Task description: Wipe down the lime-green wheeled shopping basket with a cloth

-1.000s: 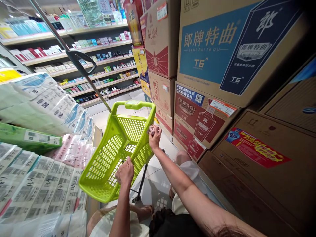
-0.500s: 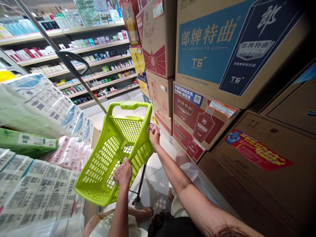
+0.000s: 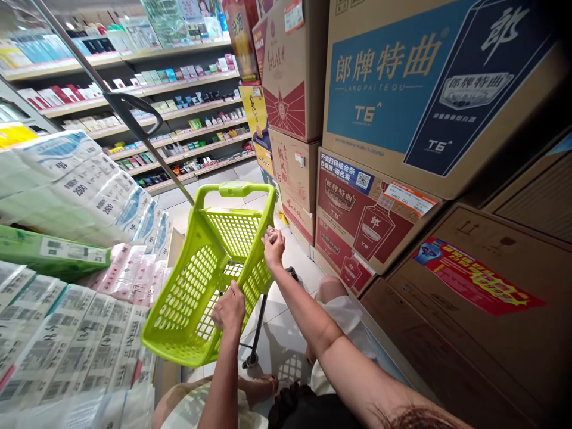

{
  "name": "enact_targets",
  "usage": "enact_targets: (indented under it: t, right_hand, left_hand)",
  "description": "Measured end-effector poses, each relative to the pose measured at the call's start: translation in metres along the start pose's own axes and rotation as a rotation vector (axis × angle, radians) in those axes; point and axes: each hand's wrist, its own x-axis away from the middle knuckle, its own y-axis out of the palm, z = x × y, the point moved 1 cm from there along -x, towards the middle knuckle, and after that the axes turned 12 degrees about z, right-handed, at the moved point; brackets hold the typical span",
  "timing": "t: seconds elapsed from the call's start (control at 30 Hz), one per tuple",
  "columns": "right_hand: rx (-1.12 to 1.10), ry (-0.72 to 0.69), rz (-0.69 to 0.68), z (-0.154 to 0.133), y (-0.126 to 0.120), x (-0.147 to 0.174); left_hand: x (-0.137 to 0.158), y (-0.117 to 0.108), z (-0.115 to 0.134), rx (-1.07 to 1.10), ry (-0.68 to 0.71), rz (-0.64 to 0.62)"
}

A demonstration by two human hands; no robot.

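Observation:
A bright green plastic shopping cart basket [image 3: 205, 217], with slotted walls, stands tilted in front of me on a dark wheeled frame. My left hand [image 3: 229, 307] is closed over the near side rim. Farther along the same side, my right hand [image 3: 274, 246] grips the rim near the raised end. Both sets of fingertips are partly hidden. No goods show inside the basket. A metal pole with a black loop handle [image 3: 142, 116] rises behind it to the upper left.
Stacked liquor cartons [image 3: 379, 89] rise close on my right. Wrapped tissue packs [image 3: 80, 339] are piled on the left, near the basket. Shelves of small boxed goods [image 3: 179, 104] stand across the back. Pale floor tiles [image 3: 279, 313] show between.
My right hand has shifted slightly left and down along the rim. The basket appears slightly turned, with a caster now showing beyond my right wrist. The surrounding view has drifted a little right.

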Motion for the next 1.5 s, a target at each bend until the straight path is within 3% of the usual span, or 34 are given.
enact_targets:
  t: [0.17,0.37,0.53,0.73,0.87,0.97,1.13,1.3,1.37,1.5]
  right_hand:
    - [0.13,0.113,-0.061,0.013,-0.005,0.015]
    - [-0.097,0.04,-0.073,0.011,-0.007,0.021]
    - [0.069,0.181,-0.134,0.013,-0.017,0.027]
    - [-0.089,0.031,-0.089,0.004,-0.019,0.053]
    - [-0.053,0.043,-0.089,0.009,-0.025,0.066]
    - [-0.08,0.024,-0.074,-0.004,-0.029,0.067]
    - [-0.139,-0.19,-0.088,-0.034,-0.043,0.086]
    - [-0.127,-0.271,-0.161,-0.027,-0.056,0.122]
    - [-0.123,-0.285,-0.164,-0.028,-0.053,0.112]
    - [-0.083,-0.284,-0.095,-0.046,-0.038,0.042]
  left_hand:
    - [0.0,-0.001,0.003,0.016,0.018,-0.016]
    - [0.0,0.001,0.003,0.028,0.017,-0.01]
    - [0.003,-0.001,0.003,0.026,0.026,0.004]
    - [0.0,0.003,0.001,0.018,0.033,0.003]
    - [-0.002,0.005,0.0,0.026,0.044,-0.005]
    - [-0.003,0.004,0.001,0.032,0.046,-0.022]
    - [-0.003,-0.002,0.0,0.03,0.055,-0.08]
    - [-0.006,-0.005,-0.004,0.053,0.045,-0.116]
    - [-0.008,-0.007,-0.009,0.063,0.058,-0.154]
    - [-0.009,-0.019,-0.042,0.141,0.276,-0.247]
